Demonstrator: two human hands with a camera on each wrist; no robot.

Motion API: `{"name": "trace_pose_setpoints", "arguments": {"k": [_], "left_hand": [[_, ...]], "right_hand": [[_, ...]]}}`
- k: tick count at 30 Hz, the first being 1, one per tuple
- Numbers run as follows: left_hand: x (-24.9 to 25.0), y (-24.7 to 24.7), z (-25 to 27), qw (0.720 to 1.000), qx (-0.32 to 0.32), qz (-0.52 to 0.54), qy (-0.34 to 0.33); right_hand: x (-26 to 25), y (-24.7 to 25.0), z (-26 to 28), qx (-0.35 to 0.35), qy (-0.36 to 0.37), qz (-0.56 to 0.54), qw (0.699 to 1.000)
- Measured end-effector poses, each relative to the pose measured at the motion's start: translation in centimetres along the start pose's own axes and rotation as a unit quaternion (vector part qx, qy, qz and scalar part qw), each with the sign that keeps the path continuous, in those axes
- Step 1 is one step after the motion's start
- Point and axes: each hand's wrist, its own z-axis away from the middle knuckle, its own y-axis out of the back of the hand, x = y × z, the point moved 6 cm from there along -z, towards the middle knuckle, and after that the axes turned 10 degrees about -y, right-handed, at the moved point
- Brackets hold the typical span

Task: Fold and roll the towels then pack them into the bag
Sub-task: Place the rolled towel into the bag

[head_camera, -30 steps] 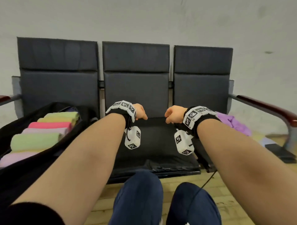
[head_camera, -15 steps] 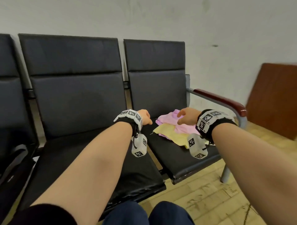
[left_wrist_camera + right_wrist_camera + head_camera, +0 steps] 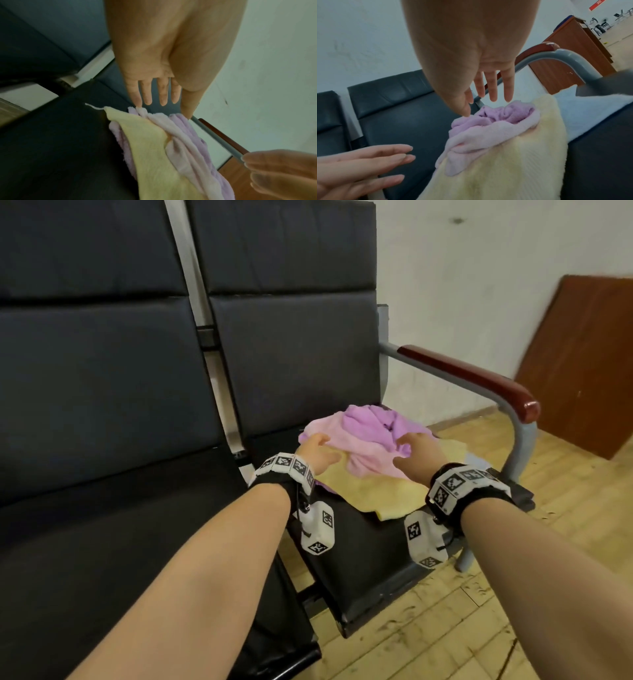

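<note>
Now, hands: left hand [image 3: 317,451] and right hand [image 3: 416,455] spread, holding nothing, at the towel heap.
Risk: pink towel [image 3: 359,446] could drag the tangled purple towel [image 3: 376,422] along.

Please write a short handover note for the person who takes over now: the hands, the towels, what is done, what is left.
Left hand: open, at the left edge of the pile.
Right hand: open, at its right side; nothing gripped.
Pink towel and purple towel lie crumpled on the yellow towel, on the end seat.
Done: none of these three folded.
Left: fold, roll, pack. Bag not in view.
</note>
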Motion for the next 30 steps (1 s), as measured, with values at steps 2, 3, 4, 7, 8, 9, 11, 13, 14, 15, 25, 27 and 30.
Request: {"name": "trace_pose_setpoints", "arguments": {"k": [2, 3, 4, 7, 8, 9, 11, 13, 14, 15, 25, 27, 30], "left_hand": [[-1.0, -1.3, -1.3, 1.0, 0.004, 0.015, 0.003], [-1.1, -1.7, -1.8, 1.0, 0.009, 0.017, 0.0], [-1.3, -2.1, -2.4, 1.0, 0.016, 0.02, -0.004], [-1.2, -2.8, -4.0, 0.998, 0.03, 0.055, -0.023], [-1.1, -3.3, -4.5, 0.998, 0.019, 0.051, -0.029], [-1.1, -3.9, -4.9, 0.998, 0.004, 0.042, -0.037], [-1.3, -4.7, -5.4, 0.998, -0.008, 0.035, -0.054], [-2.3, -5.4, -6.3, 0.998, 0.001, 0.033, -0.058], [-3.1, -5.6, -6.9, 0.998, 0.01, 0.032, -0.06], [-3.2, -5.6, -6.9, 0.998, 0.017, 0.03, -0.061], [-1.8, -3.2, -6.6, 0.994, 0.048, 0.078, -0.059], [-0.6, -2.1, -5.9, 0.985, 0.079, 0.133, -0.072], [0.7, -0.8, -4.9, 0.975, 0.07, 0.197, -0.08]], "right_hand": [[0.6, -0.4, -1.7, 0.022, -0.013, -0.018, 1.0], [0.8, -0.6, -2.5, 0.032, -0.02, -0.022, 0.999], [1.1, -1.0, -3.3, 0.039, -0.023, -0.023, 0.999], [1.5, -1.9, -5.2, 0.044, -0.028, -0.029, 0.998], [1.4, -2.3, -5.8, 0.047, -0.023, -0.037, 0.998], [1.2, -2.6, -6.3, 0.05, -0.014, -0.038, 0.998], [0.9, -3.5, -7.2, 0.046, -0.003, -0.035, 0.998], [0.7, -4.6, -8.3, 0.028, -0.006, -0.053, 0.998], [0.6, -5.0, -8.7, 0.024, -0.013, -0.063, 0.998], [0.7, -5.2, -9.1, 0.027, -0.019, -0.074, 0.997], [-0.4, -2.3, -8.0, 0.087, 0.007, -0.218, 0.972], [-1.9, -1.5, -7.2, 0.066, 0.043, -0.239, 0.968], [-4.9, 0.2, -5.2, 0.033, 0.103, -0.283, 0.953]]}}
